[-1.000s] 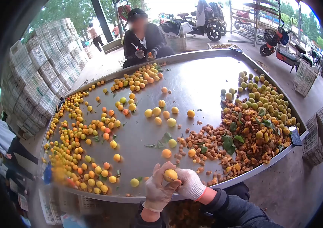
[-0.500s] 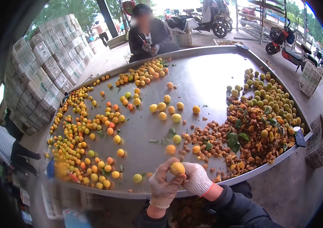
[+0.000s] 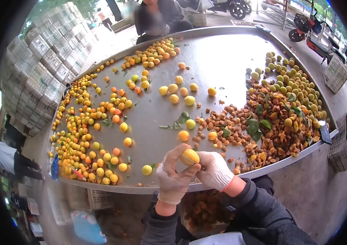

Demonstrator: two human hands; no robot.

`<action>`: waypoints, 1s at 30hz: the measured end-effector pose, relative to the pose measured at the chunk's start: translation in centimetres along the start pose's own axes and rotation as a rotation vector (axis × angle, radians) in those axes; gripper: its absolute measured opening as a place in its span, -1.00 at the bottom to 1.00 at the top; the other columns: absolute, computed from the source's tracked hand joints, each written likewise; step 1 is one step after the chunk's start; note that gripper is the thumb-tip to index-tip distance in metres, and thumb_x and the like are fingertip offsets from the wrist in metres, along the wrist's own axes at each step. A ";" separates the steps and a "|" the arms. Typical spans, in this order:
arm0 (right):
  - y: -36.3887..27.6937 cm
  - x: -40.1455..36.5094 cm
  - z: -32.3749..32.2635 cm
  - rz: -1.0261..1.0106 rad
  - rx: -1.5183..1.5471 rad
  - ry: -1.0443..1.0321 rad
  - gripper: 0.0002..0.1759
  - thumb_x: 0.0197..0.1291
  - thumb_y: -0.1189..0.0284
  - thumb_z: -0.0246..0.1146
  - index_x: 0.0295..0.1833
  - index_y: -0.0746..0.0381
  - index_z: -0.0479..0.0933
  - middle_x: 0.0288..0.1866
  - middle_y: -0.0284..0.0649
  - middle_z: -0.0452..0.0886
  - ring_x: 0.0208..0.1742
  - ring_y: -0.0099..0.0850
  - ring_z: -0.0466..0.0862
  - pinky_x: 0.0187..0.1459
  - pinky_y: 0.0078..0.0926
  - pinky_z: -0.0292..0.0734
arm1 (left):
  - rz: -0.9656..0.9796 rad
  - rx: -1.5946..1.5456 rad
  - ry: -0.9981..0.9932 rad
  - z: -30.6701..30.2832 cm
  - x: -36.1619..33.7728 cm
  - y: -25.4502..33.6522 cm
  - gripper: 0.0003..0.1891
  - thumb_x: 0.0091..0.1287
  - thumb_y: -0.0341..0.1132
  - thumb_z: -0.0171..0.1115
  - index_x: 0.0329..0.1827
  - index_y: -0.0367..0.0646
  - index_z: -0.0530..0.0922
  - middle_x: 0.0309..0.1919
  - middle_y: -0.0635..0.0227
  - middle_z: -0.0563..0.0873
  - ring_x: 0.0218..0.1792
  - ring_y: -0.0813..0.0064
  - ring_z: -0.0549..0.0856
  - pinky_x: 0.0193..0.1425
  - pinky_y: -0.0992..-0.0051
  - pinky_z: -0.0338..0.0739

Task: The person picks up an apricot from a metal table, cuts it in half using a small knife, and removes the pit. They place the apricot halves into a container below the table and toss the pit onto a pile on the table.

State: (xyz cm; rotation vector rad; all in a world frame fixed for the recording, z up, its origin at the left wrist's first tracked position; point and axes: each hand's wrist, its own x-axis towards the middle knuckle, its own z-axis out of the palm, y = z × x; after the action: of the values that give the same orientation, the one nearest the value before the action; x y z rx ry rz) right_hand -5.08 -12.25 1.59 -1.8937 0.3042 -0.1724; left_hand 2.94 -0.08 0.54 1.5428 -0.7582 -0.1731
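A yellow apricot is pinched in the fingers of my gloved left hand, just above the table's near edge. My right hand, in a white knit glove, is closed and presses against the apricot's lower right side. A thin dark edge shows at its fingertips; what it grips is mostly hidden. Beyond my hands, an orange apricot and a greenish one lie on the metal table. To the right spreads a heap of brown apricot pits.
Many whole apricots cover the table's left side. At right are split apricot pieces, greenish apricots and a dark phone-like object on the rim. A co-worker sits opposite. Stacked crates stand left.
My view has tilted down, so the table sits higher and more of my lap shows. Both hands stay together on the apricot, which now appears turned more sideways.
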 end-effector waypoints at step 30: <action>1.6 0.9 -1.2 -0.054 0.367 0.141 -0.45 0.14 0.24 0.39 0.19 0.28 0.48 0.04 -0.02 0.64 0.09 -0.30 0.62 0.13 -0.38 0.49 | 0.449 0.574 -0.127 0.8 1.1 0.6 -0.53 0.35 -0.36 0.26 0.29 -0.27 0.41 -0.05 0.06 0.67 -0.11 0.12 0.71 -0.03 0.43 0.60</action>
State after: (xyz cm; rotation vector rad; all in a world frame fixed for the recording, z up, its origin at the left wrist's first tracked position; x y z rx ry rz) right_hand -4.78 -14.06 0.49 -1.5290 0.2948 -0.3733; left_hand 3.14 -1.28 1.35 1.8554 -1.3134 0.3095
